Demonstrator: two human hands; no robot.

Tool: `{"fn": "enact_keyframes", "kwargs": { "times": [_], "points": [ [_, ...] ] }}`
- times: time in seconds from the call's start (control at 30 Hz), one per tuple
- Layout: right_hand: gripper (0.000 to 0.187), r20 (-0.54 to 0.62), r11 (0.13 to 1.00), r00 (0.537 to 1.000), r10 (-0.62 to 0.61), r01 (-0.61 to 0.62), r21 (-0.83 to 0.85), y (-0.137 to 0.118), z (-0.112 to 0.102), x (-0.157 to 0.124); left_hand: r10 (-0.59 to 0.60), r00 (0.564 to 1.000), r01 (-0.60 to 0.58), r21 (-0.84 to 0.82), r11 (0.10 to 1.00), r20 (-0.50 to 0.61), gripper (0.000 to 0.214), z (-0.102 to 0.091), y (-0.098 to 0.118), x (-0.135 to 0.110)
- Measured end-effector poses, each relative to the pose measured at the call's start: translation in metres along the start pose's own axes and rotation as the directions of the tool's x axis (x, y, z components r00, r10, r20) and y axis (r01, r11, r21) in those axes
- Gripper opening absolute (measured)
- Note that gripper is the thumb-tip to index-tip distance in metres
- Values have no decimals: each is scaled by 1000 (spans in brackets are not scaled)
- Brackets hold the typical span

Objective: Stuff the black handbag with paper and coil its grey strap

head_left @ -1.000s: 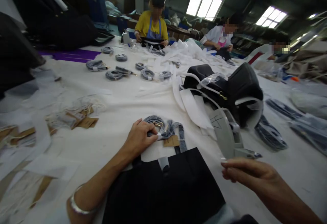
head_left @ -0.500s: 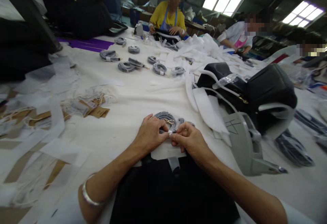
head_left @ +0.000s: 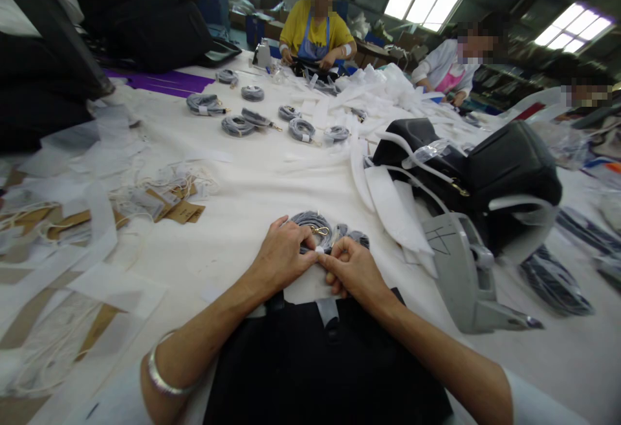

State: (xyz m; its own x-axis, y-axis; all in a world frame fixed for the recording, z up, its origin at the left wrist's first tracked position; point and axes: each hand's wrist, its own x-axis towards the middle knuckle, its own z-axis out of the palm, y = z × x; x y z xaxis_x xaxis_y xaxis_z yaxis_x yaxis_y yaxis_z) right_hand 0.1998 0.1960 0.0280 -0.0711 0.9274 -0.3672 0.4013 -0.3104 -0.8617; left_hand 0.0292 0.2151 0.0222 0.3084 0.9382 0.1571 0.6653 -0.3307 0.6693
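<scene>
A coiled grey strap [head_left: 315, 227] with a gold clasp lies on the white table just beyond a black bag [head_left: 320, 367] in front of me. My left hand [head_left: 284, 257] presses on the coil's left side, fingers closed around it. My right hand [head_left: 354, 270] meets it from the right, thumb and fingers pinching a small white band on the coil. Both hands touch at the strap's near edge. A silver bangle [head_left: 162, 380] sits on my left wrist.
A grey tape dispenser [head_left: 473, 283] stands to the right, a black handbag [head_left: 485, 173] behind it. Brown tags with string [head_left: 169, 205] lie left. More coiled straps [head_left: 272, 121] and white paper strips lie farther back. Three people work at the far side.
My right hand came from the tape dispenser over to the coiled strap and joined the left hand on it. In the last half second the hands barely moved.
</scene>
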Motion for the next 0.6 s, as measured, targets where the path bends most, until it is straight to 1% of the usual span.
{"fn": "enact_keyframes", "kwargs": {
  "times": [0.03, 0.07, 0.1, 0.13, 0.17, 0.2, 0.27, 0.33, 0.4, 0.47, 0.53, 0.6],
  "points": [
    [33, -28, 993, 998, -52, 48, -106, -1, -1, -1, 1, 1000, -1, 0, 1000, 0, 4, 0, 0, 0],
    [29, -57, 966, 990, -128, 111, -233, -1, -2, -2, 2, 1000, -2, 1, 1000, -2, 4, 0, 0, 0],
    [24, -76, 914, 973, -219, 177, -366, -1, -4, -3, 5, 1000, -5, 2, 1000, -5, 4, 0, 0, 0],
    [19, -71, 842, 949, -307, 236, -485, -1, -5, -4, 9, 1000, -9, 4, 1000, -8, 4, 0, 0, 0],
    [18, -38, 764, 923, -384, 294, -574, -1, -7, -5, 13, 1000, -13, 6, 1000, -10, 4, 0, 0, 0],
    [20, 12, 692, 898, -440, 348, -633, -1, -9, -5, 15, 1000, -15, 9, 1000, -12, 4, 1, 0, 0],
    [27, 123, 579, 860, -495, 432, -692, 0, -12, -5, 20, 1000, -20, 11, 1000, -15, 4, 1, 0, 0],
    [32, 217, 485, 845, -488, 469, -738, -3, -15, -3, 29, 999, -29, 21, 999, -25, 5, 2, -1, 0],
    [35, 281, 404, 858, -430, 461, -790, -9, -15, 0, 45, 998, -44, 34, 998, -33, 7, 3, -2, 0],
    [37, 327, 327, 873, -363, 448, -832, -17, -14, 4, 64, 997, -62, 44, 997, -35, 8, 3, -2, 0],
    [37, 362, 251, 878, -315, 444, -860, -28, -11, 7, 78, 996, -76, 42, 996, -33, 9, 1, -1, -1],
    [35, 389, 198, 877, -283, 450, -871, -40, -11, 11, 78, 996, -77, 7, 997, -34, 11, -3, 1, -1]
  ]
}}
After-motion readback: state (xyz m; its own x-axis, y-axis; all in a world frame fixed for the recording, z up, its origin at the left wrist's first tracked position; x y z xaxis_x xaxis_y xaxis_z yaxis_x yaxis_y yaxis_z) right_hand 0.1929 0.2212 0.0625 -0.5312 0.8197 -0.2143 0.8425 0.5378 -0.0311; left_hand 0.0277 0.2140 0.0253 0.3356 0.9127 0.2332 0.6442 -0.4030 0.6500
